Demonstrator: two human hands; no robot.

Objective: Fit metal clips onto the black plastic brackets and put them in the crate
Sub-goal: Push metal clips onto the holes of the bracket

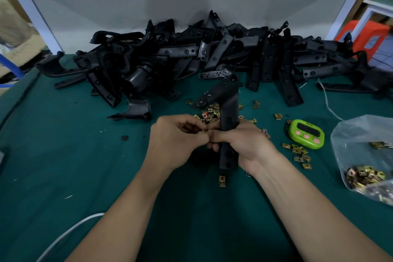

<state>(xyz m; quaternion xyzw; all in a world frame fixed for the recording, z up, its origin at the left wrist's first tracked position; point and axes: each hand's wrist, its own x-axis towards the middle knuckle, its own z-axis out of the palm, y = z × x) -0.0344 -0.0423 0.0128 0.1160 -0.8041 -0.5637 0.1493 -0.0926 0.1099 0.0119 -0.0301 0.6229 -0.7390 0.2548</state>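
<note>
Right hand (pixel 246 142) curls round black bracket (pixel 229 112) mid-length, steadying it over tabletop (pixel 63 155), edge toward left hand (pixel 176 140), which pinches small metal clip (pixel 204 130), barely visible, against it

Loose clips (pixel 210 111) just behind; bracket pile (pixel 191 57) beyond; green timer (pixel 306 133), clip bag (pixel 365 155) at right; crate not in view

- Both forearms are bare and come in from the bottom edge, the left from the lower left and the right from the lower right, converging just below the centre of the frame.
- Left hand (pixel 176 140): back turned up, fingers curled, thumb and fingertips pinching a small metal clip (pixel 205 130) that is mostly hidden.
- Right hand (pixel 246 142): fingers wrapped round the black bracket (pixel 229 112) at mid-length, thumb pointing left.
- The two hands touch at the thumbs — wrists roughly level.
</note>
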